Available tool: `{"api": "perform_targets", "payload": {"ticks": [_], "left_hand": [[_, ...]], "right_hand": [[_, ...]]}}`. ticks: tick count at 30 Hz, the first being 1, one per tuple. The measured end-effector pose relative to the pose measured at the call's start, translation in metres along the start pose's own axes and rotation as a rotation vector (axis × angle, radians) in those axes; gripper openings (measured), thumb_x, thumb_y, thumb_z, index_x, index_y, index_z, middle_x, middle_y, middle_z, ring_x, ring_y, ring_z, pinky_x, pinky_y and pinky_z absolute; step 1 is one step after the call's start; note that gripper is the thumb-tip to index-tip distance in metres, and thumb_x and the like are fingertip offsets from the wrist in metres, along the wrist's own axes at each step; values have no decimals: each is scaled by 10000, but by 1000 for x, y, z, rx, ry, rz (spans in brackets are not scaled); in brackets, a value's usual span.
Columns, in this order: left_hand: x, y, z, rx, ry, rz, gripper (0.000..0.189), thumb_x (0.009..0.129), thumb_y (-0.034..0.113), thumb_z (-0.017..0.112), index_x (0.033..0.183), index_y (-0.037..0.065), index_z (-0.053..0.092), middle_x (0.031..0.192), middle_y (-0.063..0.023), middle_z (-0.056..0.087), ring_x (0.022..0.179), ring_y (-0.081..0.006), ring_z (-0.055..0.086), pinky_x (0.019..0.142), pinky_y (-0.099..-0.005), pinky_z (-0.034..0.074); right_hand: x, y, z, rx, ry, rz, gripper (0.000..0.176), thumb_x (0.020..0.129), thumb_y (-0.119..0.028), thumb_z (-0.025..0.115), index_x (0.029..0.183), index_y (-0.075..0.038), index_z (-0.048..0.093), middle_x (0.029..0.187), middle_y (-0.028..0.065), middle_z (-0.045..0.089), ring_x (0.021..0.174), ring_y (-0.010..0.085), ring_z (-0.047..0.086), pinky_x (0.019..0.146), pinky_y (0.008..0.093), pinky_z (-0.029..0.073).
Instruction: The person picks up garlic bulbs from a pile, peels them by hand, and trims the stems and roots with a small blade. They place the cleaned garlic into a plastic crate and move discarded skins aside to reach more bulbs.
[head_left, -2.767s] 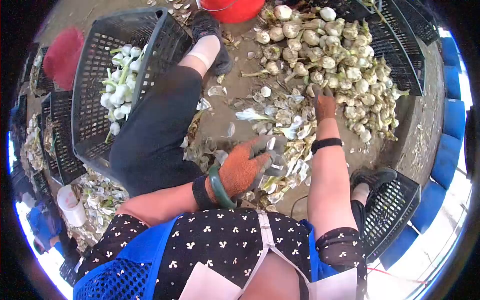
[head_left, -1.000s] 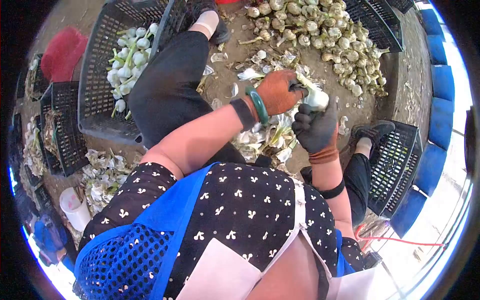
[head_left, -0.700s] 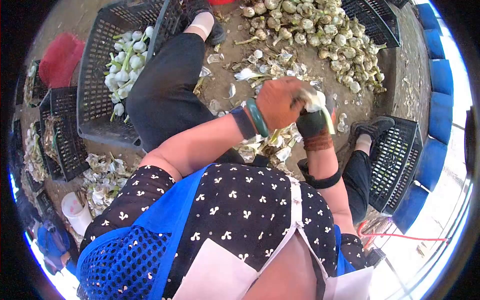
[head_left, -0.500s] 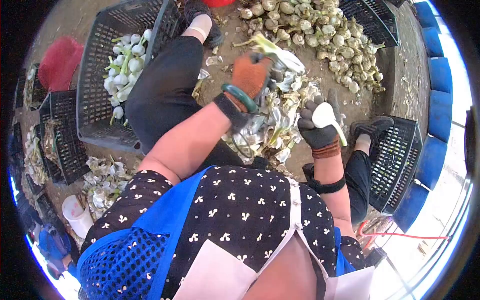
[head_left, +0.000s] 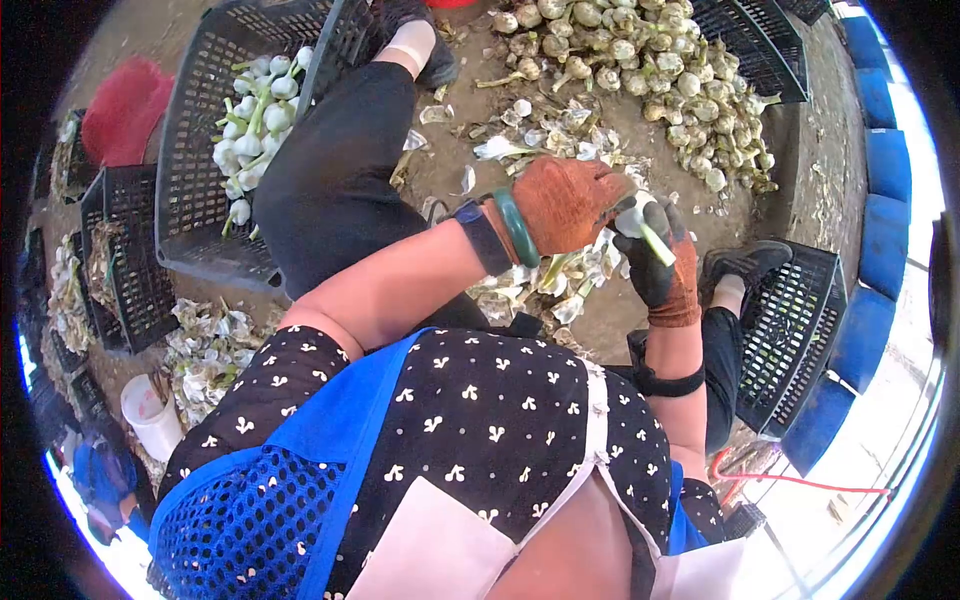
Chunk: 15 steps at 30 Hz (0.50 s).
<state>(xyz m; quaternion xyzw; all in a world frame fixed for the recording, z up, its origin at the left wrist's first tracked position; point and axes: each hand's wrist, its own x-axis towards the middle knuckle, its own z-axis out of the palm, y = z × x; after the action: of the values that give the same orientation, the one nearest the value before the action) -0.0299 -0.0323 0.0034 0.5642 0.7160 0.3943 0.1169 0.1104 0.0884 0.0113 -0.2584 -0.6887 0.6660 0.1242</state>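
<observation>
Two gloves meet: left hand [head_left: 568, 203], right hand [head_left: 662, 272] clasp garlic bulb [head_left: 631, 217] above husks [head_left: 560, 285].

Bare dirt floor [head_left: 610, 330], black plastic crates [head_left: 190, 230], blue panels [head_left: 885, 160] rightward, daylight.

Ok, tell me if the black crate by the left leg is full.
Partly filled: the black crate holds white garlic bulbs at its far end; the remaining mesh floor is bare.
</observation>
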Motion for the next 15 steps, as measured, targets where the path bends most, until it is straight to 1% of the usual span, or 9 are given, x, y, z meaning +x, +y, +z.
{"api": "perform_targets", "payload": {"ticks": [1, 2, 5, 6, 8, 10, 11, 12, 15], "left_hand": [[-1, 2, -1, 1, -1, -4, 298, 732, 190, 615, 1012, 100, 566, 880, -126, 602, 796, -316, 594, 687, -394, 488], [-2, 3, -3, -13, 9, 32, 271, 733, 180, 607, 985, 93, 562, 859, -126, 593, 781, -319, 591, 675, -398, 486], [-2, -2, 3, -57, 9, 50, 235, 733, 159, 593, 953, 86, 556, 835, -123, 580, 757, -329, 583, 661, -404, 483], [-2, -3, 5, -87, -2, 35, 227, 733, 149, 587, 949, 85, 554, 832, -121, 575, 749, -338, 578, 659, -407, 482], [-2, -7, 12, -73, -43, 15, 222, 770, 176, 586, 964, 71, 558, 867, -120, 600, 788, -304, 600, 684, -378, 489], [-3, -22, 30, -654, 90, -469, 309, 795, 270, 604, 1010, 51, 571, 946, -136, 623, 854, -262, 613, 740, -351, 485], [-1, -10, 17, -576, -138, -567, 436, 780, 356, 631, 1063, 28, 574, 1018, -152, 621, 903, -235, 607, 793, -339, 470], [-9, -14, 38, -482, -74, -350, 644, 700, 471, 658, 1087, -31, 544, 910, -194, 633, 803, -291, 627, 731, -332, 489], [-9, -8, 39, -411, -218, -490, 526, 730, 349, 650, 1075, -37, 554, 894, -195, 636, 808, -293, 628, 756, -326, 483]], "right_hand": [[4, -1, -8, 227, 37, 303, 398, 794, -231, 643, 1062, 31, 507, 966, 114, 591, 812, 193, 612, 669, 276, 524], [4, -3, -17, 228, 34, 304, 398, 794, -231, 643, 1062, 31, 507, 966, 114, 591, 812, 193, 612, 669, 276, 524], [3, -15, -23, 88, -435, 422, 457, 683, -203, 690, 1040, 21, 514, 952, 133, 599, 793, 205, 602, 661, 280, 502], [3, -17, -20, 89, -434, 424, 457, 683, -203, 690, 1040, 21, 514, 952, 133, 599, 793, 205, 602, 661, 280, 502], [7, -20, -15, 71, -229, 352, 379, 689, -92, 680, 1030, 14, 554, 918, 71, 610, 808, 147, 584, 740, 273, 474], [8, -17, -10, 169, -43, 326, 308, 711, -68, 663, 993, 9, 566, 887, 60, 612, 802, 138, 577, 732, 254, 463], [8, -17, -10, 14, -2, 238, 272, 724, -65, 659, 971, 9, 571, 866, 56, 611, 800, 138, 576, 732, 254, 461], [10, -16, -8, -140, 39, 149, 237, 737, -62, 654, 949, 10, 575, 845, 52, 611, 797, 138, 575, 731, 253, 458], [14, 2, 11, 167, 262, 163, 168, 787, -90, 639, 926, -17, 582, 814, 47, 608, 676, 119, 568, 617, 254, 488]]}}
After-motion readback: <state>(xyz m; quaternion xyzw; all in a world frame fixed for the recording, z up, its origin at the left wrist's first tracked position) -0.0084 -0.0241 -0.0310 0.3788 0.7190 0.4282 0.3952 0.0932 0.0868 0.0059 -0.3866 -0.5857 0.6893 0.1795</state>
